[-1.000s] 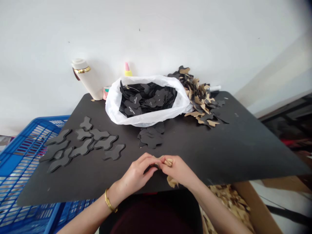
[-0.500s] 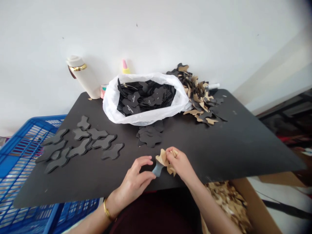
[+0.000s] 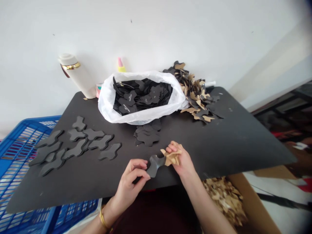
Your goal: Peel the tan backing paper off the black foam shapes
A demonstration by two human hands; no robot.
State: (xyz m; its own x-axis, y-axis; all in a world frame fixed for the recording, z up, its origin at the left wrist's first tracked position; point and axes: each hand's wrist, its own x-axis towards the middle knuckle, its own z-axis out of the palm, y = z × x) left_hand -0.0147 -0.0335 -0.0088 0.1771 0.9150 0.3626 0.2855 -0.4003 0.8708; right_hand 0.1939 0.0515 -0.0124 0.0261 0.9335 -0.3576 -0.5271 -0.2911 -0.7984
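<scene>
Near the table's front edge, my left hand (image 3: 133,178) pinches the left end of a dark grey wavy piece (image 3: 154,165). Tan paper backing (image 3: 173,158) is at the piece's right end, crumpled in the closed fingers of my right hand (image 3: 181,160). Beyond my hands lies a small heap of dark pieces (image 3: 147,134). Behind that heap, an open white plastic bag (image 3: 143,119) holds many black pieces. On the left of the table, grey pieces (image 3: 75,148) lie in small stacks.
A mixed pile of black and tan pieces (image 3: 195,94) lies right of the bag. A white bottle (image 3: 80,78) stands at the back left. Below the table are a blue basket (image 3: 26,123) and a cardboard box (image 3: 253,204) of tan scraps.
The grey piece shows more of its surface and lies flatter between my hands. My right hand has turned, with the tan paper bunched in it. The view has shifted slightly.
</scene>
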